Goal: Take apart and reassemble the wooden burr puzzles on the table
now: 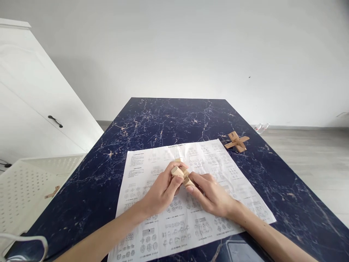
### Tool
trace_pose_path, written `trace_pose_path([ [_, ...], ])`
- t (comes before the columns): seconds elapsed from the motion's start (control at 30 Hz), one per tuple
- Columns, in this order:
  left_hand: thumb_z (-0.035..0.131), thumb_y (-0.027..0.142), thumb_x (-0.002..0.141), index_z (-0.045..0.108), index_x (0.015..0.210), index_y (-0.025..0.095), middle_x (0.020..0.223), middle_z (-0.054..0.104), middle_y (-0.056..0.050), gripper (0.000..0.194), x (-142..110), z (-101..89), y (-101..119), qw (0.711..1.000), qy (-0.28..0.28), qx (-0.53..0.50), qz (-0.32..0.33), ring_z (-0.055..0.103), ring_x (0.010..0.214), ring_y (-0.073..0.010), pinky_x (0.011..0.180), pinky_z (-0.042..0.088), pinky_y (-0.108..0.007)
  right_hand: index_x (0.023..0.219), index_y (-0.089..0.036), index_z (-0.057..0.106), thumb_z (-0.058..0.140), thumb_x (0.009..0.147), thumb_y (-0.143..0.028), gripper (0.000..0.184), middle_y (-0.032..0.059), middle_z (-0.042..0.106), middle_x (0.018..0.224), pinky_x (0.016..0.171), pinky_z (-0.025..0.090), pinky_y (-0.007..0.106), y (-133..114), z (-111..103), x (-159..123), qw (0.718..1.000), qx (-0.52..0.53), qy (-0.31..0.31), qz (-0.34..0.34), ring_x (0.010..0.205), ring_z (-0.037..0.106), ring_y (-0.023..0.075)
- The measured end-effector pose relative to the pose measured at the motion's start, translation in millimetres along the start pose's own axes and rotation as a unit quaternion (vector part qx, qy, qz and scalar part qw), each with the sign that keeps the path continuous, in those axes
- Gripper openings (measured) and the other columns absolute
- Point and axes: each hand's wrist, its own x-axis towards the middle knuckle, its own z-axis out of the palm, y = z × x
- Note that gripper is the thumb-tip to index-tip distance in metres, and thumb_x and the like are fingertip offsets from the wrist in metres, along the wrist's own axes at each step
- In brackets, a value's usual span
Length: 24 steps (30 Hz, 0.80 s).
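Both of my hands hold a cluster of light wooden puzzle blocks (pixel 178 171) over the middle of a printed sheet. On the left side, the thumb and fingers of my left hand (pixel 166 185) close around one end of the blocks. From the right, my right hand (pixel 209 191) pinches another block (pixel 188 181) of the same cluster. Fingers hide how the pieces join. Beneath lies the white instruction sheet (pixel 136 163), creased and covered with small diagrams and text.
A wooden cross-shaped puzzle (pixel 236 141) lies beyond the sheet's right edge on the dark blue marbled table (pixel 163 120). A dark-edged flat object (pixel 242 251) sits near the front. At left stand a white cabinet (pixel 40 98) and a perforated white surface (pixel 21 185).
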Motion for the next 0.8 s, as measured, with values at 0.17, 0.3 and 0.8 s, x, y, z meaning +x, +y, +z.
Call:
trace_pose_path([
  [0.17, 0.036, 0.081, 0.105, 0.053, 0.127, 0.021, 0.078, 0.049, 0.003, 0.066, -1.0, 0.4, -0.6, 1.0, -0.012, -0.02, -0.018, 0.04, 0.061, -0.0138, 0.06, 0.037, -0.03, 0.083, -0.027, 0.041, 0.047, 0.112, -0.051, 0.038, -0.0024, 0.052, 0.066, 0.055, 0.029, 0.032, -1.1, 1.6, 0.7, 1.0, -0.007, -0.008, -0.019, 0.054, 0.04, 0.0143],
  [0.3, 0.03, 0.084, 0.104, 0.054, 0.124, 0.021, 0.069, 0.048, 0.004, 0.071, -0.4, 1.0, -2.3, 1.0, 0.004, -0.003, -0.01, 0.037, 0.056, -0.0138, 0.056, 0.033, -0.029, 0.084, -0.026, 0.041, 0.049, 0.113, -0.046, 0.036, -0.0026, 0.053, 0.067, 0.056, 0.029, 0.032, 0.3, 2.5, -0.4, 0.999, -0.025, -0.007, -0.035, 0.055, 0.041, 0.0144],
  [0.8, 0.043, 0.082, 0.103, 0.055, 0.108, 0.021, 0.065, 0.041, 0.009, 0.062, 2.2, -2.5, -0.9, 0.996, -0.037, -0.075, 0.003, 0.025, 0.044, -0.0066, 0.042, 0.024, -0.021, 0.094, -0.024, 0.056, 0.047, 0.114, -0.052, 0.035, -0.0021, 0.054, 0.072, 0.058, 0.034, 0.031, -5.7, -1.9, 1.9, 0.998, 0.054, -0.022, 0.006, 0.059, 0.045, 0.0146],
])
